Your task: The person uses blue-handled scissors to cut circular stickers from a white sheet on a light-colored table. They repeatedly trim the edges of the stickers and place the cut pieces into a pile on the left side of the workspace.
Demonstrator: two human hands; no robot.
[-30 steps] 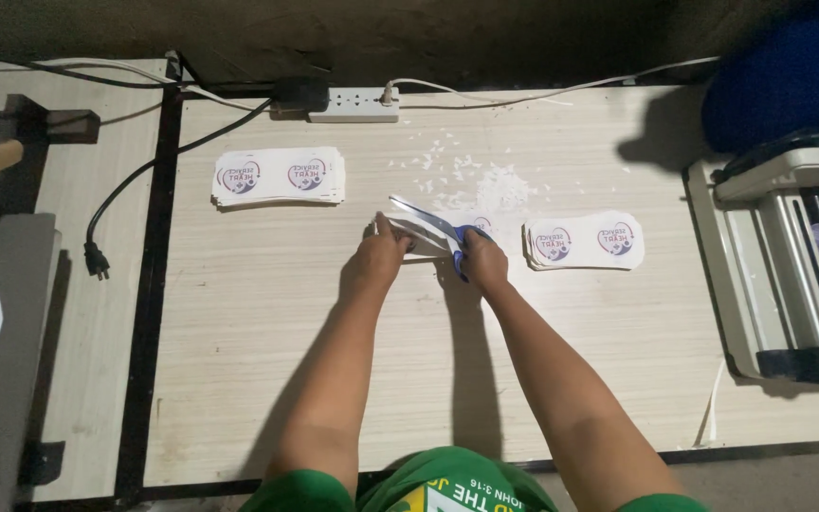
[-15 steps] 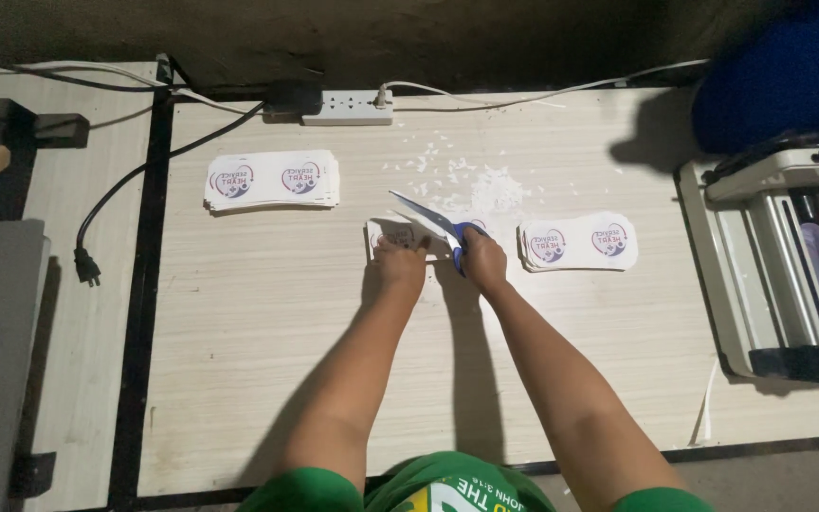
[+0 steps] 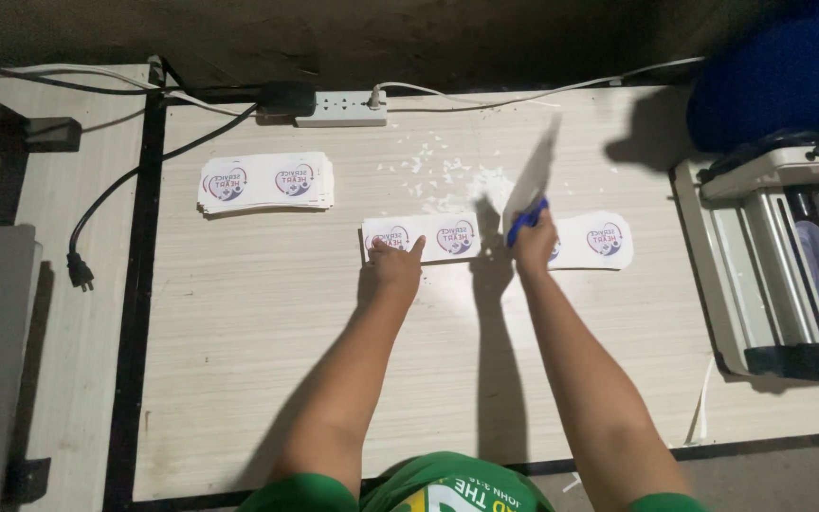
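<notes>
1. My left hand (image 3: pixel 396 263) presses flat and open on the white printed sticker strip (image 3: pixel 424 237), mid-table.
2. My right hand (image 3: pixel 535 243) grips the blue-handled knife (image 3: pixel 530 186), blade raised, just right of the strip.

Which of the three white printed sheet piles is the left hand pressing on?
The middle pile, between the two hands: the left hand lies on its near edge. The far-left stack lies untouched, and the right pile sits beside the right hand.
</notes>
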